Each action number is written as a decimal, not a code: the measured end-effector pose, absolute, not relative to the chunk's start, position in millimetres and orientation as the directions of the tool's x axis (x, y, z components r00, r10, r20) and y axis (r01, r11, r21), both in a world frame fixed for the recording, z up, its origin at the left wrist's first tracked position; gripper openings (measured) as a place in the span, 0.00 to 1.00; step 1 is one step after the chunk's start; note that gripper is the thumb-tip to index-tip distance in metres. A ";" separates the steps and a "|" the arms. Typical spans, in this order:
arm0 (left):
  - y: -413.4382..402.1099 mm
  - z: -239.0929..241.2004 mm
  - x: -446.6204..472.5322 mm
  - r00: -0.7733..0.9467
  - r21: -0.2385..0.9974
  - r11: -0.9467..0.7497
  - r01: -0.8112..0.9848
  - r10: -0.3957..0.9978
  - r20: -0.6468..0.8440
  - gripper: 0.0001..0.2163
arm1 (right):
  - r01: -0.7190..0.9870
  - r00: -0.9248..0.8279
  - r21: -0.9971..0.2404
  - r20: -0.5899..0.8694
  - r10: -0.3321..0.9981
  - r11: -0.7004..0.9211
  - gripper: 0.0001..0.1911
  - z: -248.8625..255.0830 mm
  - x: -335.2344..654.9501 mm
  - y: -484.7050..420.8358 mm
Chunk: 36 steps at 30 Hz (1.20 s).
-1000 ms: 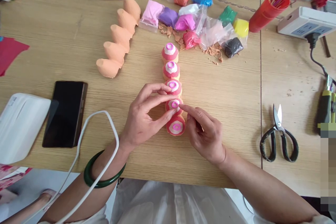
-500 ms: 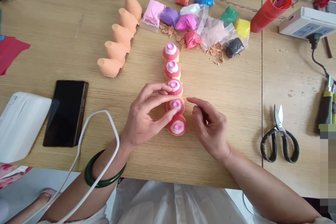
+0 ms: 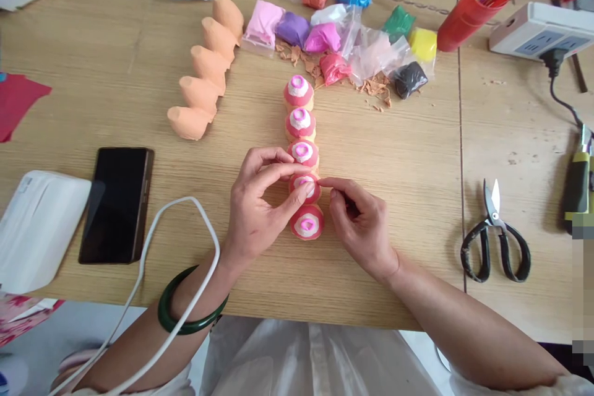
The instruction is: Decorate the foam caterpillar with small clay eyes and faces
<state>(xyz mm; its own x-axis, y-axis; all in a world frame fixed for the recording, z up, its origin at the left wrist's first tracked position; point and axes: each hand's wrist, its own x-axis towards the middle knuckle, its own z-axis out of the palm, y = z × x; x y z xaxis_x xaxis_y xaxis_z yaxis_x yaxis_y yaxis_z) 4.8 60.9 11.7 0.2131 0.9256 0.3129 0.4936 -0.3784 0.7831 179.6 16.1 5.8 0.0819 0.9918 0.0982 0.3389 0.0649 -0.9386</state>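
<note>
A strip of egg-carton cups [image 3: 299, 125] stands in a row, each domed with pink clay, a white layer and a small magenta ring. My left hand [image 3: 260, 210] is around the fourth cup [image 3: 314, 193] from the far end, its thumb on the cup's top and its index finger along the far side. The thumb partly hides that cup's magenta ring. From the right, the index fingertip of my right hand [image 3: 362, 223] reaches that cup's edge; the thumb is apart from it and the other fingers are curled. The nearest cup [image 3: 307, 223] is untouched.
A plain orange carton strip [image 3: 204, 62] lies back left. Bagged coloured clay [image 3: 322, 38] and orange scraps [image 3: 375, 86] are behind the row. Scissors [image 3: 495, 229] lie partly open at right. A phone [image 3: 116, 204] is at left; a white cable [image 3: 153, 223] crosses my left forearm.
My right hand has moved left, bringing its index fingertip to the fourth cup's edge. My left thumb has shifted further over that cup's top. The whole view has shifted slightly.
</note>
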 end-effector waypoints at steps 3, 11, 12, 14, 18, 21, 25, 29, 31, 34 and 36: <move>61.0 12.4 4.6 0.211 0.816 -0.362 0.452 0.932 0.296 0.07 | 0.333 0.084 -0.940 0.108 0.991 0.074 0.13 5.6 179.4 15.9; 61.0 15.2 3.5 0.226 0.737 -0.430 0.522 0.903 0.366 0.06 | 0.334 0.086 -0.940 0.110 0.990 0.075 0.13 5.1 179.0 15.4; 60.9 14.8 3.9 0.236 0.709 -0.453 0.540 0.890 0.389 0.05 | 0.337 0.085 -0.938 0.114 0.990 0.079 0.13 5.0 178.9 15.4; 60.9 14.2 4.4 0.248 0.682 -0.481 0.552 0.875 0.416 0.04 | 0.343 0.083 -0.936 0.121 0.989 0.086 0.13 5.0 178.7 15.6; 60.9 15.5 3.2 0.248 0.708 -0.475 0.523 0.879 0.406 0.04 | 0.349 0.094 -0.932 0.136 0.986 0.095 0.12 5.4 178.6 16.2; 61.0 17.3 1.3 0.212 0.774 -0.411 0.482 0.912 0.352 0.07 | 0.355 0.099 -0.930 0.135 0.986 0.091 0.13 5.9 179.3 16.4; 61.1 16.9 -0.6 0.193 0.834 -0.344 0.432 0.938 0.287 0.08 | 0.358 0.099 -0.929 0.138 0.986 0.094 0.13 6.8 180.1 16.7; 62.3 18.3 -3.6 0.278 0.834 -0.374 0.404 0.920 0.278 0.07 | 0.356 0.099 -0.930 0.136 0.986 0.092 0.12 6.9 180.2 17.5; 63.8 20.4 -6.5 0.354 0.819 -0.412 0.399 0.893 0.277 0.11 | 0.354 0.101 -0.931 0.133 0.986 0.090 0.13 6.3 180.3 17.6; 66.9 22.4 -11.4 0.443 0.784 -0.476 0.399 0.848 0.290 0.14 | 0.360 0.105 -0.929 0.134 0.985 0.088 0.13 5.6 180.7 17.5; 68.8 21.8 -13.4 0.460 0.767 -0.500 0.402 0.835 0.303 0.12 | 0.364 0.104 -0.927 0.136 0.985 0.090 0.13 5.5 181.2 17.6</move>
<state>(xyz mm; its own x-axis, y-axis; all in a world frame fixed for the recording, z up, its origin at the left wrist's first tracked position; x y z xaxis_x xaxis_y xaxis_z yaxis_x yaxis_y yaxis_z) -13.4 68.8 21.8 0.4598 0.8348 0.3027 0.4024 -0.4998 0.7670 181.2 17.6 5.5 0.1037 0.9853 0.1359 0.3643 0.0895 -0.9270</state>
